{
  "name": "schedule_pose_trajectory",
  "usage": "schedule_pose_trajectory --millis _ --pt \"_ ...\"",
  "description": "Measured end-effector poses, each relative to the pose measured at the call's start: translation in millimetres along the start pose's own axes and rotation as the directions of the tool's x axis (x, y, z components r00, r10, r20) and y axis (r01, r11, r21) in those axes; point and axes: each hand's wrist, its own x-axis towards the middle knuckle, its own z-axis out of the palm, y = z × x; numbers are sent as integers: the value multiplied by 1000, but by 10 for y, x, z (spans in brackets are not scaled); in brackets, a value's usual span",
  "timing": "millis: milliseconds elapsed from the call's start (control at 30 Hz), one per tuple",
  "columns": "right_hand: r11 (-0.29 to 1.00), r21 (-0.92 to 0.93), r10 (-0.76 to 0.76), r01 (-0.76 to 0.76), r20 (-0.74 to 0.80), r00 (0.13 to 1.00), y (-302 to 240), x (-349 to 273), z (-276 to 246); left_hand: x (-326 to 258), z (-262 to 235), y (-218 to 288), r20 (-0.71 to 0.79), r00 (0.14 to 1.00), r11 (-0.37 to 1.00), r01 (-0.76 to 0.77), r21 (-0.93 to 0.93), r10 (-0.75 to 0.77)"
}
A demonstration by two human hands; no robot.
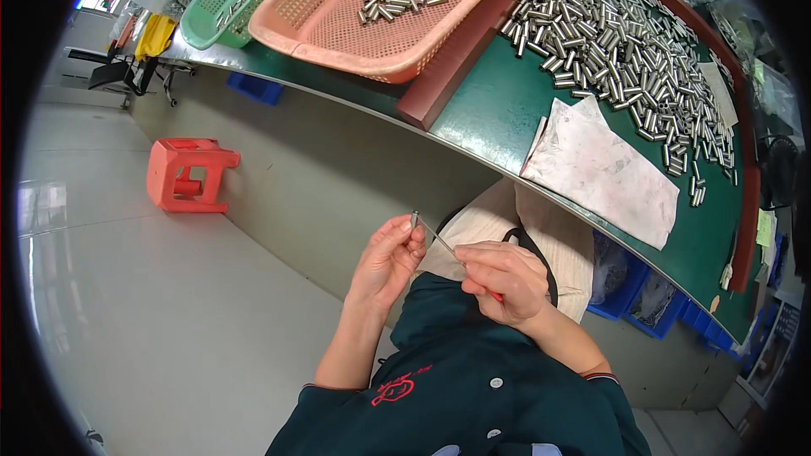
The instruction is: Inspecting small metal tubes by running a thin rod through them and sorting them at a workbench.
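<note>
Above my lap, my left hand [387, 260] pinches a small metal cylinder [415, 219] between thumb and fingertips. My right hand [505, 280] is closed round a thin metal tool [439, 240] with a red handle, most of which is hidden in the palm. The tool's slim shaft points up and left, its tip at or very close to the cylinder; whether it enters the cylinder I cannot tell. Many similar metal cylinders [617, 51] lie heaped on the green table [477, 122], with a stained white cloth [604, 169] at the table's near edge.
A pink basket [338, 55] on the table holds more cylinders and a yellow note. Left of it sits a green basket [203, 21]. A dark red wooden rail [460, 72] borders the heap. Blue bins [655, 300] stand under the table, and a red stool [190, 176] is on the floor.
</note>
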Motion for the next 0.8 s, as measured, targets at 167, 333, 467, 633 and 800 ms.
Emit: schedule_pose_trajectory --millis 167,333,467,633,800 --pt "1000 -14 -8 7 -73 997 59 -66 2 -2 15 -15 -20 999 999 44 -6 -45" --pt "996 -10 87 -89 -107 990 26 -76 19 1 -45 -15 57 993 985 107 -132 -100" --pt "963 99 262 -249 -145 954 10 -82 61 0 -42 12 76 996 997 43 64 -48" --pt "939 232 304 -256 -206 930 5 -175 79 -3 -78 7 199 980 996 -38 75 23" --pt "978 177 141 -108 -186 972 -32 -172 87 -15 -188 58 376 926 1000 27 6 -27"
